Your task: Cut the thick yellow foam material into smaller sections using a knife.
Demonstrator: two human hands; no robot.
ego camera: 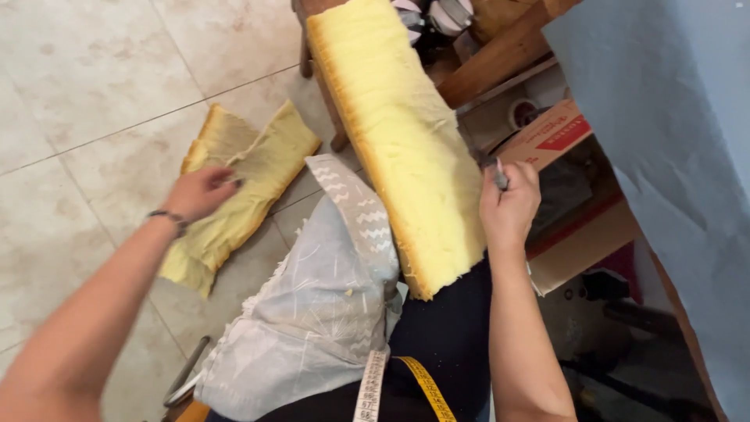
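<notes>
- While the right hand (509, 205) grips a small blade (500, 178) at the foam slab (406, 141) on the lap, trimming seems underway.
- Left hand (199, 191), fingers loosely curled, touches foam offcuts (234, 195) on the floor (86, 86).
- Next cut needs the slab steadied.

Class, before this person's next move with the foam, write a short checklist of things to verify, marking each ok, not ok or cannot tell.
1. Left hand on the foam offcuts on the floor: ok.
2. Right hand grips a small tool: ok.
3. Tool's cutting end visible: cannot tell.
4. Large foam slab supported on lap and wooden stool: ok.
5. Tape measure clear of the slab: ok.
</notes>
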